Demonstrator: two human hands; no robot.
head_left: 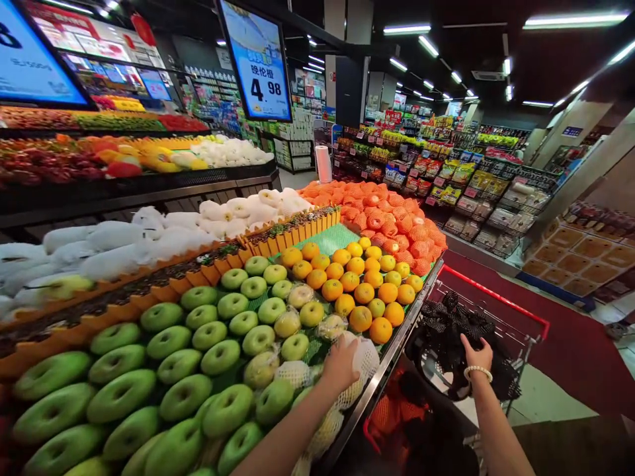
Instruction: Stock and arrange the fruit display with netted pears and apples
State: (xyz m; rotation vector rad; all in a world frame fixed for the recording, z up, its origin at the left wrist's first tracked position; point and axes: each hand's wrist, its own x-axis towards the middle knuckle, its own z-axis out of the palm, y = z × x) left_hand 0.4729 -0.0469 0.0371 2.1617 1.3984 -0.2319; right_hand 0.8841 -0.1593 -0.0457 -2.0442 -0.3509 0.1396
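My left hand [341,363] reaches over the fruit stand with its fingers curled round a fruit in a white foam net [366,359]. Beside its fingertips lies a plastic-wrapped fruit [331,326]. To the right, my right hand [477,357], with a pearl bracelet [478,375] at the wrist, is over a pile of black foam nets [454,317]. Its thumb and forefinger are spread, touching the nets; the other fingers are partly hidden. The nets lie in and around a dark round container [441,382] at the shopping cart [528,344].
Green apples [169,340] spread across the near stand, with oranges [364,293] behind. Orange-netted fruit [387,221] is heaped at the far end. An orange picket divider [292,231] borders white-netted fruit [119,241]. The stand's edge [391,357] runs between my hands. A price screen [256,63] hangs overhead.
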